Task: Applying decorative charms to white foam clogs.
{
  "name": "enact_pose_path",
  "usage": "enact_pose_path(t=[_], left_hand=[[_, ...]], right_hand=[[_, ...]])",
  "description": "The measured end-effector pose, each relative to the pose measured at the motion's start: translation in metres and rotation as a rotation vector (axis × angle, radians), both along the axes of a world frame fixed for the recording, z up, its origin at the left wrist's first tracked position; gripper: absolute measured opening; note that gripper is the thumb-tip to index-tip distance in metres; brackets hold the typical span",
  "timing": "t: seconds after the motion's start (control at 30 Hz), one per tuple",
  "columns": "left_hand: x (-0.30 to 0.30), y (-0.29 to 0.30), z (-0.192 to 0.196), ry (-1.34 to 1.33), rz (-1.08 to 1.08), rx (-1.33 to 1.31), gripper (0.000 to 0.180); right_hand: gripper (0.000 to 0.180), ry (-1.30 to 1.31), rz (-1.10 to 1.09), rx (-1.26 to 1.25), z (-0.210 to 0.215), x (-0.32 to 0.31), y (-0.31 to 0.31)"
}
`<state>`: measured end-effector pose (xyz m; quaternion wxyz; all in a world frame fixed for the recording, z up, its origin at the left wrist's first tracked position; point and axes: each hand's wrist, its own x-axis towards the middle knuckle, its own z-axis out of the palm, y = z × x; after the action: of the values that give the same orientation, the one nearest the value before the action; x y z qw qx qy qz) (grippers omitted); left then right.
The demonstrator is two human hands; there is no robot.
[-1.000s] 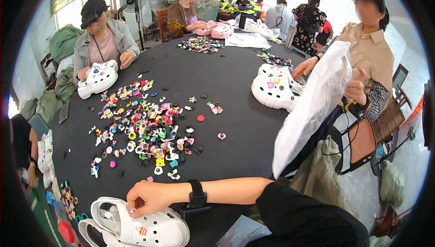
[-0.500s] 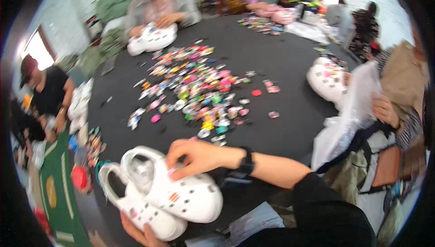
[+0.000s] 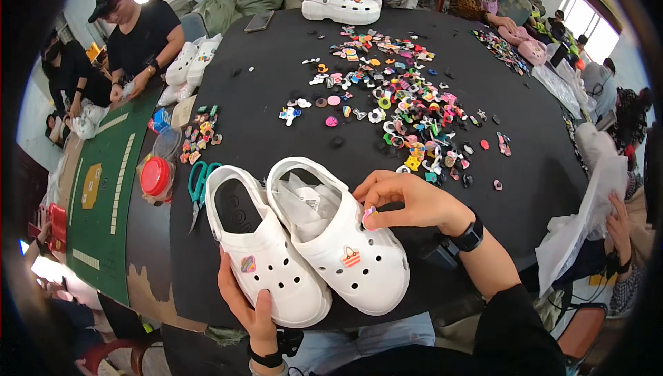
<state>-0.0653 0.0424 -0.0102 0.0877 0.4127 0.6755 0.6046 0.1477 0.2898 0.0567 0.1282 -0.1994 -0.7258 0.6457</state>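
Note:
Two white clogs stand side by side at the near edge of the black table. My left hand point(image 3: 250, 310) grips the left clog point(image 3: 304, 300) around its outer side and toe. A purple, multicoloured charm point(image 3: 248, 263) sits on that clog's upper. In a pinch between thumb and fingers, my right hand point(image 3: 418, 200) holds a small pink shoe charm point(image 3: 369, 217) at the upper right side of the right clog point(image 3: 383, 292); whether its stem is in a hole is hidden. A striped basket-shaped charm point(image 3: 351, 256) is on the right clog, and clear plastic wrapping point(image 3: 307, 207) fills its opening.
A pile of colourful shoe charms point(image 3: 421, 113) spreads across the table beyond my hands. Teal-handled scissors point(image 3: 199, 186), a red-lidded jar point(image 3: 156, 177) and a smaller charm heap point(image 3: 202, 134) lie left. Co-workers sit around the table; one handles a white clog point(image 3: 342, 6) opposite me.
My view has swung left, so things appear shifted right. My right hand still pinches the pink charm at the right clog, and my left still holds the left clog.

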Motion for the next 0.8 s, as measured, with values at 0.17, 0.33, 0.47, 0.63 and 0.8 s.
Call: enact_pose_path(t=[0.17, 0.33, 0.47, 0.63, 0.8], left_hand=[[0.000, 0.001, -0.002, -0.052, -0.015, 0.022, 0.075], [0.000, -0.001, -0.002, -0.095, -0.013, 0.016, 0.077], [-0.001, 0.001, -0.004, -0.106, -0.036, 0.017, 0.078], [-0.002, 0.001, -0.003, -0.139, -0.039, 0.046, 0.078], [-0.003, 0.002, -0.004, -0.121, -0.061, 0.033, 0.079]], right_hand=[[0.020, -0.058, -0.028, 0.158, 0.013, -0.004, -0.013], [0.018, 0.033, -0.037, 0.292, 0.008, -0.007, -0.016], [0.017, 0.011, -0.024, 0.374, 0.010, -0.006, -0.012], [0.055, -0.043, -0.005, 0.142, -0.007, -0.011, -0.007], [0.111, -0.122, -0.036, -0.096, -0.008, -0.013, 0.005]])
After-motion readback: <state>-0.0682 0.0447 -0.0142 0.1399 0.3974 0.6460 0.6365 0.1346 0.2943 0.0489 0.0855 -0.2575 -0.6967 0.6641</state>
